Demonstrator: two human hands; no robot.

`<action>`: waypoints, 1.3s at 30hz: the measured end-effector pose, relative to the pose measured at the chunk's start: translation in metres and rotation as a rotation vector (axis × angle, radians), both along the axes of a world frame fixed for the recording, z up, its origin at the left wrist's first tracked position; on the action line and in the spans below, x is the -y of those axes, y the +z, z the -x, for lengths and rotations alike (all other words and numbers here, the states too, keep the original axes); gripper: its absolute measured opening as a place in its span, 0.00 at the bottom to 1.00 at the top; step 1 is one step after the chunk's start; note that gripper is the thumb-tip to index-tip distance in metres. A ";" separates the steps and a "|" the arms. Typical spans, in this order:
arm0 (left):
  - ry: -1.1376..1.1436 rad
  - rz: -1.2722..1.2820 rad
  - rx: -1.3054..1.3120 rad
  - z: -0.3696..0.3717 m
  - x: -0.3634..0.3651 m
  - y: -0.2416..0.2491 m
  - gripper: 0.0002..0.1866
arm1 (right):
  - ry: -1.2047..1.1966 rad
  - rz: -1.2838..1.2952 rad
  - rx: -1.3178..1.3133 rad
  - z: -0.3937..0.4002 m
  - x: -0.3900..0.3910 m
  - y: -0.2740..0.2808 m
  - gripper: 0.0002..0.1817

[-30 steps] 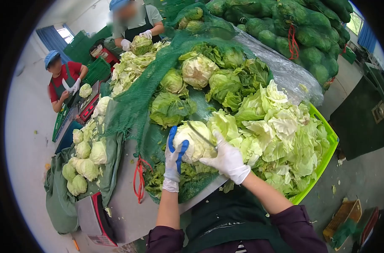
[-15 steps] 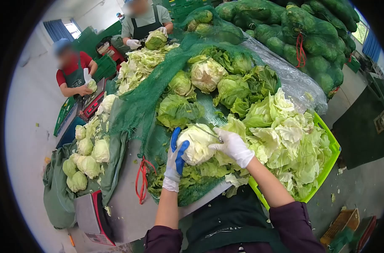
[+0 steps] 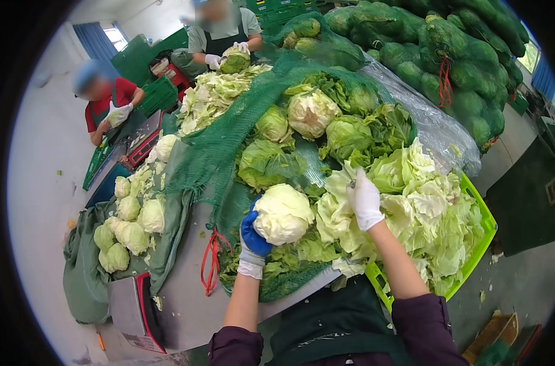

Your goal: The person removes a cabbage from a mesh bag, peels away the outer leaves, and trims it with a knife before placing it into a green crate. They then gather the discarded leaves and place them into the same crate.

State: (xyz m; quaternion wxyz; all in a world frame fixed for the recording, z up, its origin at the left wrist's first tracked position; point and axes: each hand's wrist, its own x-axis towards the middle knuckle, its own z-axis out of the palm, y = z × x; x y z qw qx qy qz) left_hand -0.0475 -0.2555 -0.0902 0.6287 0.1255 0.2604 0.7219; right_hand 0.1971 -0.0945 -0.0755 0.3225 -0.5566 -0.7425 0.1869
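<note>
My left hand (image 3: 255,236), in a blue and white glove, is wrapped round the left side of a pale trimmed cabbage (image 3: 283,215). My right hand (image 3: 364,198), in a white glove, is closed at the left part of the loose-leaf heap (image 3: 420,210), away from the cabbage. Something small and dark shows at its fingertips, too small to make out. Beyond my hands, several untrimmed cabbages (image 3: 312,113) with green outer leaves lie on the green net (image 3: 219,149).
A lime-green crate (image 3: 480,249) holds the leaves at right. Trimmed cabbages (image 3: 132,238) lie at left beside a scale (image 3: 131,311). Full net sacks (image 3: 448,73) are piled at back right. Two co-workers (image 3: 114,100) (image 3: 228,39) handle cabbages at back left.
My right hand has moved right, off the cabbage and over the leaves. The cabbage, still in my left hand, now shows a smooth, pale face. The red-sleeved co-worker's hands have risen.
</note>
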 end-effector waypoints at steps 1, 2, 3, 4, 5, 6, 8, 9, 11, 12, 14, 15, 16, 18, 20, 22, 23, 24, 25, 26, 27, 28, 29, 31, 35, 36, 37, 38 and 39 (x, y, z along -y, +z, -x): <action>-0.019 0.019 0.078 -0.007 0.006 0.012 0.31 | -0.002 -0.090 -0.036 0.000 0.016 0.026 0.32; -0.012 0.011 0.075 -0.010 0.008 0.017 0.31 | 0.006 -0.098 -0.039 -0.002 0.030 0.054 0.32; 0.024 -0.012 0.110 -0.014 0.009 0.020 0.32 | 0.166 0.004 -0.108 -0.005 0.045 0.084 0.36; 0.058 -0.031 0.148 -0.017 0.012 0.021 0.32 | 0.324 0.110 -0.172 -0.007 0.057 0.101 0.41; 0.040 -0.072 0.138 -0.019 0.015 0.022 0.32 | 0.324 0.109 -0.169 -0.003 0.071 0.107 0.41; 0.036 -0.075 0.140 -0.023 0.018 0.024 0.32 | 0.409 0.098 -0.091 0.002 0.085 0.111 0.39; 0.016 -0.082 0.155 -0.035 0.021 0.037 0.32 | 0.487 0.074 -0.011 0.000 0.094 0.108 0.37; 0.013 -0.087 0.154 -0.038 0.024 0.039 0.32 | 0.612 -0.015 -0.009 0.000 0.091 0.096 0.37; -0.038 -0.089 0.100 -0.043 0.032 0.041 0.33 | 0.756 -0.197 0.011 -0.008 0.090 0.098 0.27; -0.036 -0.090 0.098 -0.045 0.034 0.043 0.33 | 0.758 -0.199 0.009 -0.011 0.088 0.102 0.27; -0.165 -0.140 0.178 -0.048 0.038 0.048 0.32 | 0.790 -0.410 0.078 -0.015 0.086 0.109 0.15; -0.191 -0.198 0.198 -0.050 0.039 0.048 0.30 | 0.686 -0.397 -0.152 -0.015 0.084 0.114 0.11; -0.195 -0.208 0.195 -0.053 0.040 0.049 0.30 | 0.535 -0.333 -0.365 -0.017 0.074 0.115 0.12; -0.031 -0.277 -0.476 -0.061 0.051 0.046 0.30 | 0.219 0.004 -0.332 -0.040 0.038 0.121 0.10; -0.009 -0.169 -0.300 -0.058 0.060 0.018 0.31 | 0.088 -0.154 -0.192 -0.054 0.021 0.116 0.17; -0.144 -0.331 0.199 -0.069 0.067 0.021 0.34 | 0.205 -0.164 -0.176 -0.052 0.043 0.112 0.21; -0.213 -0.415 0.310 -0.073 0.071 0.022 0.35 | 0.320 -0.162 -0.158 -0.048 0.062 0.107 0.24; -0.203 -0.420 0.311 -0.076 0.074 0.022 0.35 | 0.331 -0.164 -0.155 -0.037 0.080 0.101 0.24; -0.167 -0.376 0.114 -0.077 0.076 0.021 0.35 | 0.421 -0.211 -0.238 -0.022 0.099 0.094 0.27; -0.129 -0.327 -0.082 -0.079 0.077 0.021 0.35 | 0.513 -0.258 -0.323 -0.012 0.111 0.089 0.29; -0.113 -0.330 -0.085 -0.081 0.079 0.020 0.35 | 0.529 -0.258 -0.324 -0.008 0.115 0.084 0.29; -0.046 -0.303 -0.433 -0.083 0.081 0.019 0.35 | 0.483 0.144 -0.449 -0.004 0.118 0.080 0.32; 0.020 -0.266 -0.779 -0.084 0.082 0.018 0.35 | 0.420 0.548 -0.557 0.001 0.118 0.075 0.35; 0.005 -0.249 -0.350 -0.077 0.087 -0.013 0.34 | 0.316 0.457 -0.468 0.003 0.092 0.058 0.34; 0.045 -0.179 -0.306 -0.065 0.097 0.006 0.33 | 0.321 0.036 -0.344 -0.010 0.084 0.076 0.37; 0.031 -0.139 0.029 -0.061 0.101 0.010 0.34 | 0.340 0.032 -0.339 -0.010 0.097 0.092 0.37; 0.054 -0.144 0.030 -0.060 0.102 0.007 0.34 | 0.469 0.072 -0.227 -0.006 0.123 0.123 0.38; 0.103 -0.129 -0.108 -0.060 0.103 0.001 0.33 | 0.606 0.110 -0.114 0.002 0.144 0.143 0.39; 0.163 -0.110 -0.250 -0.060 0.104 -0.005 0.33 | 0.655 0.065 -0.078 0.014 0.156 0.150 0.39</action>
